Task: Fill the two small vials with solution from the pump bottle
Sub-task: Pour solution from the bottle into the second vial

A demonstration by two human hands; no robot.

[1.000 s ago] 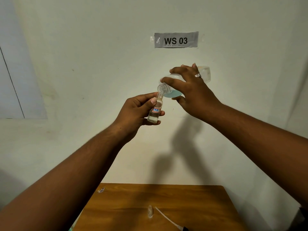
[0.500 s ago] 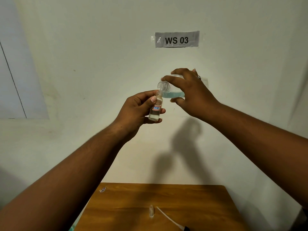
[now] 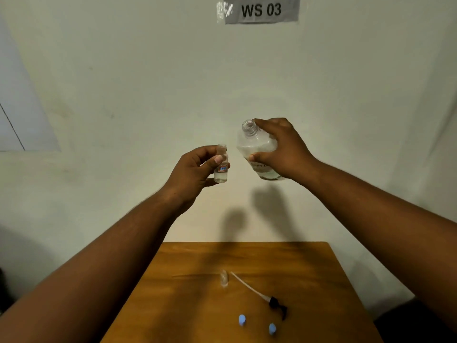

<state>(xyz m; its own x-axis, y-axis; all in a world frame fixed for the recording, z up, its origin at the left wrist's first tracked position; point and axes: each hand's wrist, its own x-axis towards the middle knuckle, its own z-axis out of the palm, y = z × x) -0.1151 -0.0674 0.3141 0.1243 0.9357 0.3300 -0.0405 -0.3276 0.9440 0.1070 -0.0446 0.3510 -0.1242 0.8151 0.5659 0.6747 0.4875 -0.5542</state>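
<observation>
My left hand (image 3: 195, 170) holds a small clear vial (image 3: 221, 167) upright in the air, uncapped, with a red-and-blue label and clear liquid in its lower part. My right hand (image 3: 284, 147) grips the clear pump bottle (image 3: 257, 147), its open neck pointing up and slightly left, a little apart from the vial. A second small vial (image 3: 224, 279) stands on the wooden table (image 3: 309, 280). The pump head with its white dip tube (image 3: 259, 294) lies on the table beside it.
Two small blue caps (image 3: 242, 320) (image 3: 272, 328) lie near the table's front. A white wall with a "WS 03" sign (image 3: 261, 9) is right behind the table. Both hands are high above the tabletop.
The bottle was tilted with its mouth at the vial's mouth; now it is turned back upright and moved away to the right. Both hands sit lower in view, and the camera looks further down.
</observation>
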